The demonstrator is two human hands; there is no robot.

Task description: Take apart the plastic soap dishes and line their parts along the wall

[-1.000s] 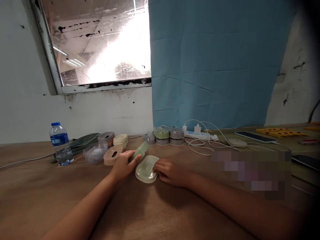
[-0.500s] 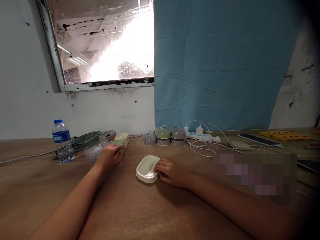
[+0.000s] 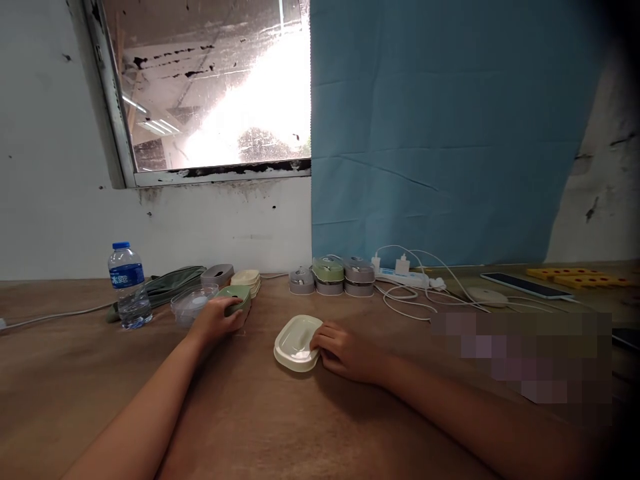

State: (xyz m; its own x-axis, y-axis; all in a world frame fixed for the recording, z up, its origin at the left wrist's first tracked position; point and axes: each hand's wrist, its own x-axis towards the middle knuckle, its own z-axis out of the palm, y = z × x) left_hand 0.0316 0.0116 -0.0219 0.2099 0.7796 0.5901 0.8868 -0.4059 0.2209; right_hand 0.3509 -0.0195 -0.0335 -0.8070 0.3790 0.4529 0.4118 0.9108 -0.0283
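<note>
A shallow cream dish [image 3: 297, 341] with rounded corners, perhaps a lid or inner tray, lies in front of me on the brown table [image 3: 270, 420]. My right hand [image 3: 341, 348] grips its right edge, thumb below and fingers curled over the rim. Farther left, my left hand [image 3: 218, 320] has its fingers closed on the near side of a light green plastic box [image 3: 242, 297]. Beside that hand are clear plastic lids [image 3: 193, 303], and just behind the box sits a stack of cream pieces [image 3: 247, 280].
A grey box [image 3: 217, 274], a dark green pouch [image 3: 175, 283] and a water bottle [image 3: 129, 283] stand at the left. Lidded grey and green boxes [image 3: 330, 275] line the wall. Rightward lie a power strip [image 3: 403, 276] with cables, a phone [image 3: 525, 285] and yellow blocks [image 3: 580, 277].
The green box is turned or tilted in my left hand and shows more of its open top. My right hand stays on the cream dish. The view has shifted slightly.
</note>
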